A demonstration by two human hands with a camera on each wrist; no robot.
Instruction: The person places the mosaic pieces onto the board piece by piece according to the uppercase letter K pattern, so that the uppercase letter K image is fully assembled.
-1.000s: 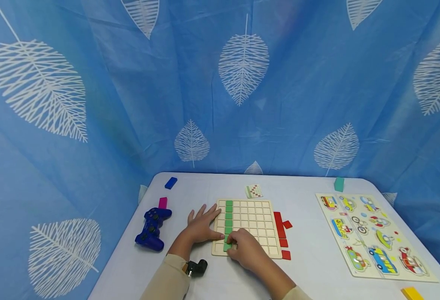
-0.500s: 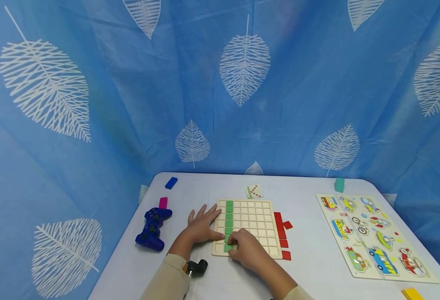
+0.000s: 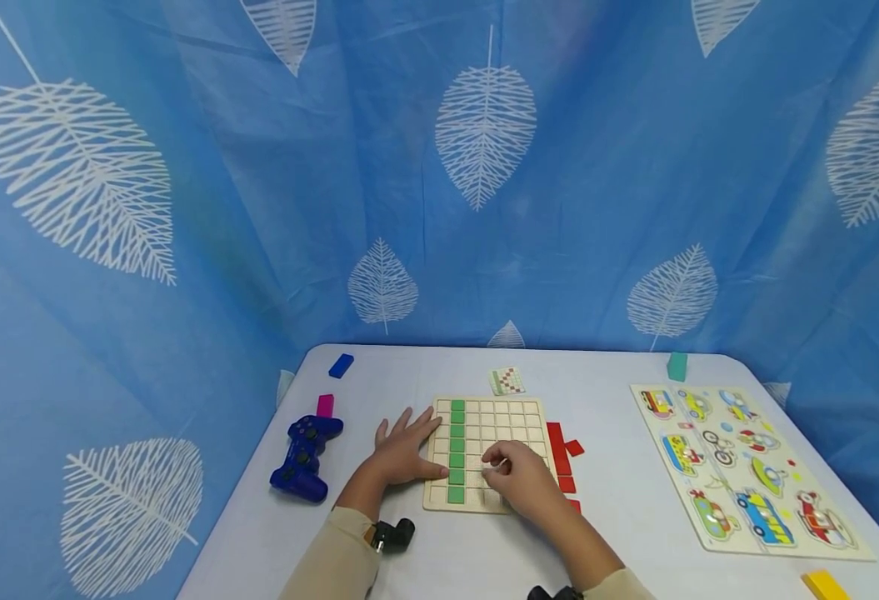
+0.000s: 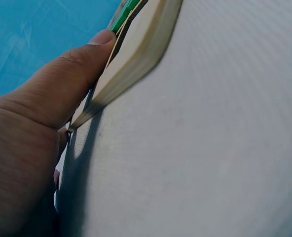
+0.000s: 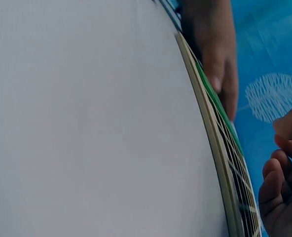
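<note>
A wooden grid board (image 3: 495, 434) lies flat on the white table. A column of green square tiles (image 3: 457, 444) fills its second column from the left. My left hand (image 3: 403, 454) rests at the board's left edge with fingers spread, its thumb (image 4: 82, 64) reaching toward the green tiles in the left wrist view. Over the lower middle of the grid hovers my right hand (image 3: 523, 485), fingers loosely curled. In the right wrist view its fingers (image 5: 279, 182) have nothing between them. Red tiles (image 3: 556, 447) lie along the board's right side, one partly covered by my right hand.
A small pattern card (image 3: 507, 381) lies behind the board. At left are a blue game controller (image 3: 306, 458), a pink block (image 3: 325, 406) and a blue block (image 3: 342, 366). A vehicle puzzle (image 3: 739, 483), a teal block (image 3: 677, 367) and a yellow block (image 3: 824, 585) lie at right.
My right hand has left the lowest green tile and shifted right over the grid, uncovering the bottom of the green column. My left hand stays in place.
</note>
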